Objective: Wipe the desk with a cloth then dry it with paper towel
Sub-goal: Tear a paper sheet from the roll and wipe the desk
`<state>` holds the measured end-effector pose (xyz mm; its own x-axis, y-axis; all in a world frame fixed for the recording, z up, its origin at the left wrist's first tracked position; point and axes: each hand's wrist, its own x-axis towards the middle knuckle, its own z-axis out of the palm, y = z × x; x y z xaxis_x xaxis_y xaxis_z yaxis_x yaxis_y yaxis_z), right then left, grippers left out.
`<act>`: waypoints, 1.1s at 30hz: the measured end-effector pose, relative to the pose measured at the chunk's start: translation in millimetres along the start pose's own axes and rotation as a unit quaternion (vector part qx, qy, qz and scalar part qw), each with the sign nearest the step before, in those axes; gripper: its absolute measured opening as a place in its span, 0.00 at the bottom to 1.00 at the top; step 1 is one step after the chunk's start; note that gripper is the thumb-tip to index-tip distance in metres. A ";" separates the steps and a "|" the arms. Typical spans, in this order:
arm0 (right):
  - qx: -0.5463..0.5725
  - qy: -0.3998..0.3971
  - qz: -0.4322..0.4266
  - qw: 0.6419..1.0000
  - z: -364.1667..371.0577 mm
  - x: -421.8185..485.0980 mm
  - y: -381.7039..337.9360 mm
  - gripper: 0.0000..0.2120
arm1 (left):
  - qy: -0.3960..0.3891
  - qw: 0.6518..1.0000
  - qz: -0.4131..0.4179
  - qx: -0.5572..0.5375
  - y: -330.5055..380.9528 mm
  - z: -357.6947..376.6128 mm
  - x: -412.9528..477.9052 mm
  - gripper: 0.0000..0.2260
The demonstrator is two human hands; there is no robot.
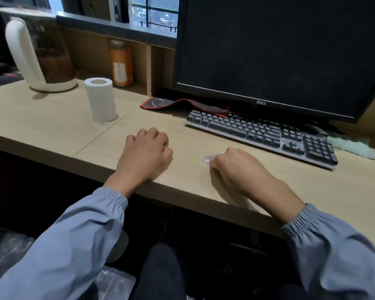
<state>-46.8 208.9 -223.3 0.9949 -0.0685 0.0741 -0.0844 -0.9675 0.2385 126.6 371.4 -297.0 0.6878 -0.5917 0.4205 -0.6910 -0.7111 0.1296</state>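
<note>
My right hand (236, 169) rests on the light wooden desk (52, 126) near its front edge, fingers closed over a crumpled white paper towel (210, 158) that sticks out at the left of the fist. My left hand (146, 153) lies on the desk beside it, fingers curled under, with nothing visible in it. A white paper towel roll (101, 99) stands upright further back on the left. A pale green cloth (353, 146) lies on the desk at the far right, past the keyboard.
A black keyboard (262, 135) sits just behind my right hand, under a dark monitor (279, 50). A folded black and red mouse pad (182, 105) lies behind the keyboard's left end. A white kettle (39, 55) and an orange bottle (120, 63) stand at the back left.
</note>
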 end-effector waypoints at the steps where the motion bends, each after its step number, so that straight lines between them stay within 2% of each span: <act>1: 0.008 0.004 -0.002 1.000 -1.0 -3.4 -4.5 0.13 | -0.002 1.000 -0.001 -0.001 -1.5 -0.9 1.5 0.14; 6: 0.022 0.010 -0.057 0.998 2.3 -53.5 -32.5 0.13 | 0.002 1.000 -0.003 0.000 -1.3 1.0 0.8 0.15; 8: 0.016 0.006 -0.043 0.999 1.7 -51.0 -30.8 0.12 | -0.005 1.000 -0.007 -0.004 -1.6 1.0 0.6 0.16; 12: 0.003 0.007 -0.015 1.000 4.0 -30.6 -25.3 0.17 | -0.022 1.000 -0.015 -0.008 -1.0 -3.6 1.0 0.16; 17: -0.025 0.006 -0.053 0.998 14.6 -69.7 -42.0 0.18 | -0.020 1.000 -0.012 -0.007 0.8 -6.3 0.6 0.15; 23: 0.036 0.067 -0.046 0.996 7.2 -65.5 -33.2 0.20 | -0.038 0.998 -0.032 0.030 24.6 -16.4 2.3 0.14; 26: 0.031 0.048 -0.044 0.997 8.4 -62.6 -32.1 0.18 | -0.049 0.998 -0.047 0.004 48.2 -18.0 2.1 0.16; 29: 0.070 0.013 -0.061 0.996 10.9 -88.1 -18.5 0.17 | -0.036 0.998 -0.015 -0.042 75.7 -13.7 -1.0 0.16; 33: 0.103 0.004 -0.080 0.991 12.6 -114.5 2.7 0.21 | -0.035 0.998 0.017 -0.057 102.2 -1.1 -2.7 0.14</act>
<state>-160.3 211.0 -243.3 0.9941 0.0911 0.0593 0.0885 -0.9951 0.0448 53.9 300.7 -283.9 0.6740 -0.6428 0.3640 -0.7327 -0.6444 0.2188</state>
